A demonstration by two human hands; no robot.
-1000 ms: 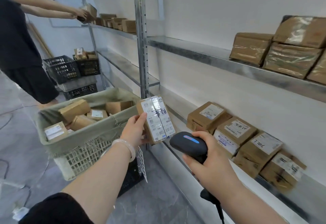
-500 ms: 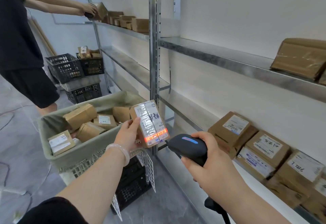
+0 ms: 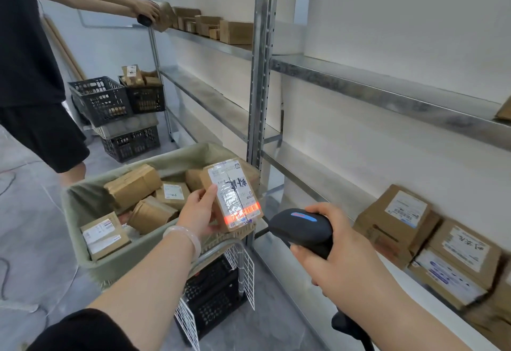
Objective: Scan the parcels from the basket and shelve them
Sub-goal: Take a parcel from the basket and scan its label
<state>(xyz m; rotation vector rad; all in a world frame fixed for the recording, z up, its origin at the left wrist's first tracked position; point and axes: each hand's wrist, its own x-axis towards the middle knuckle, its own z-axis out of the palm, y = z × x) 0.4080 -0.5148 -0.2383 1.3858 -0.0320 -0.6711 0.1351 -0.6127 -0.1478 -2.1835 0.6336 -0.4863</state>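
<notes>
My left hand (image 3: 199,212) holds a small brown parcel (image 3: 233,193) upright, its white label facing me, above the right end of the basket (image 3: 121,254). A red scan line glows across the label's lower barcode. My right hand (image 3: 340,251) grips a black handheld scanner (image 3: 302,230) pointed at the parcel from the right, a short gap between them. The cloth-lined basket holds several brown parcels (image 3: 132,187). Shelved parcels (image 3: 398,220) sit in a row on the lower shelf at the right.
Metal shelving (image 3: 387,93) runs along the right wall, with an upright post (image 3: 260,74) just behind the parcel. Another person (image 3: 30,68) stands at the left, reaching to boxes (image 3: 235,31) on a far shelf. Black crates (image 3: 116,99) are stacked beyond; one black crate (image 3: 213,295) sits under the basket.
The view has swung left, so the shelved parcels slid right. The parcel has tilted toward the scanner, and a red scan line appeared on its barcode.
</notes>
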